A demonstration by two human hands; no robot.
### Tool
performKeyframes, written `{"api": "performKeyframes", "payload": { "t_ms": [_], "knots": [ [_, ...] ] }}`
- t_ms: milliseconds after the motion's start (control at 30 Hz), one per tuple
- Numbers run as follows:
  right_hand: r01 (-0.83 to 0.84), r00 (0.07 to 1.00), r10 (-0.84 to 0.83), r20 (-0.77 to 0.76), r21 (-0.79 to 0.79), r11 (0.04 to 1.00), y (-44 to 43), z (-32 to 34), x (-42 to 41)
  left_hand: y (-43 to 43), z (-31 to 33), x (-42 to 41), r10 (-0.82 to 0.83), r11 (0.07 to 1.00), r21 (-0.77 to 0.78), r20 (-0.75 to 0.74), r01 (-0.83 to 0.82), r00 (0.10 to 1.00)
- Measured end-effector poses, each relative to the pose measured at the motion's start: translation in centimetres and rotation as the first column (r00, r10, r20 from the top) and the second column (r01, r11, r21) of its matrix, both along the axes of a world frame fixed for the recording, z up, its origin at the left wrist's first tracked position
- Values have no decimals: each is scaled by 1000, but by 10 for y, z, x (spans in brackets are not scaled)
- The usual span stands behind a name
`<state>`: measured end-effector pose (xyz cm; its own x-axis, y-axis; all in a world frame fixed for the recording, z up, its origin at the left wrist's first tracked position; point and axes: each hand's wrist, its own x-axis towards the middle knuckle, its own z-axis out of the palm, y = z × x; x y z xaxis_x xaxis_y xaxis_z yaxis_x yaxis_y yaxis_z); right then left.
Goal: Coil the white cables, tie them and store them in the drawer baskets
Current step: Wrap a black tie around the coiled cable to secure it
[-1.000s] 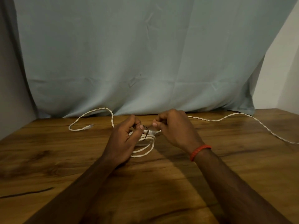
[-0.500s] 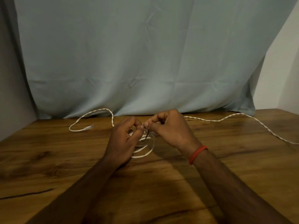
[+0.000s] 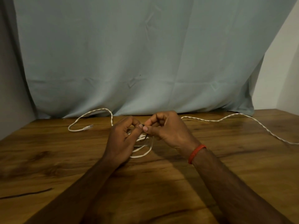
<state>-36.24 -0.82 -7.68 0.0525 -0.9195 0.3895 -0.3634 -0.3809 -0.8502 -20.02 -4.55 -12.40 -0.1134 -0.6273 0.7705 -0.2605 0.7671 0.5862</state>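
Note:
A coiled white cable (image 3: 142, 151) lies on the wooden table (image 3: 64, 159) under my hands, its loops showing below them. A thin dark tie (image 3: 145, 136) wraps the coil's top. My left hand (image 3: 123, 139) and my right hand (image 3: 168, 130) meet fingertip to fingertip above the coil, each pinching an end of the dark tie. A second white twisted cable (image 3: 90, 117) loops loose at the back left, its plug end lying free. Another twisted white cable (image 3: 242, 117) runs from behind my right hand to the right edge.
A pale blue-grey cloth (image 3: 145, 62) hangs behind the table's back edge. A dark thin strip (image 3: 25, 194) lies on the table at the front left. An orange band (image 3: 196, 153) circles my right wrist. No drawer or basket is in view.
My hands have drawn closer together and lifted slightly over the coil; the fingertips now touch while working the tie. The loose cables have not moved.

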Motion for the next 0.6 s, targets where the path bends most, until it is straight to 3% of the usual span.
{"api": "performKeyframes", "payload": {
  "t_ms": [167,300,600],
  "knots": [
    [-74,997,74,30,6,997,-2,1,-5,0,0,0,-40,998,38,-24,41,999],
    [-159,972,139,187,94,983,1,2,-7,1,1,0,-95,991,87,-78,101,992],
    [-125,967,97,235,110,986,5,1,-3,2,2,-1,-151,974,150,-137,171,979]
  ]
}}
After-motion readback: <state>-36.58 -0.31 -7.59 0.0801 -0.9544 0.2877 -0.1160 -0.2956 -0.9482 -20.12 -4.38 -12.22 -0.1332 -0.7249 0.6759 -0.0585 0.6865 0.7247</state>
